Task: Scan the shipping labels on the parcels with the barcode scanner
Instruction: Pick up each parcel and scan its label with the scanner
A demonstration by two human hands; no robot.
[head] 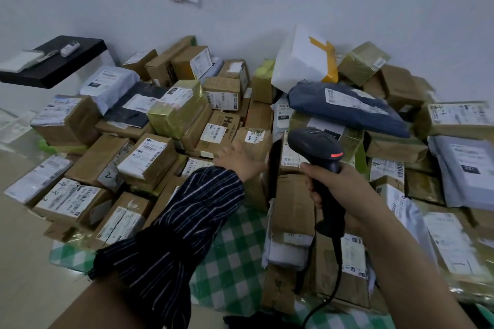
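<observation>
Right hand [336, 184] wraps tightly round the handle of the black barcode scanner [316, 143], its nose pointing away from the person and into the heap of parcels [149, 157] against the wall. Its cable [335, 283] hangs down over the near boxes. Left hand [240, 159], in a striped sleeve [187, 222], lies flat with spread fingers against a brown box [263, 152] near the middle of the heap, just beside the scanner's head. It appears to be steadying or turning the box so that the small white label [254, 136] on top faces the beam. Most parcels lie label-up, which suits scanning where they sit. The heap rests on a worktop under a green checked cloth [230, 248]. A navy bag [347, 107] slumps across boxes behind the scanner, and a black shelf [53, 61] juts out at left.
</observation>
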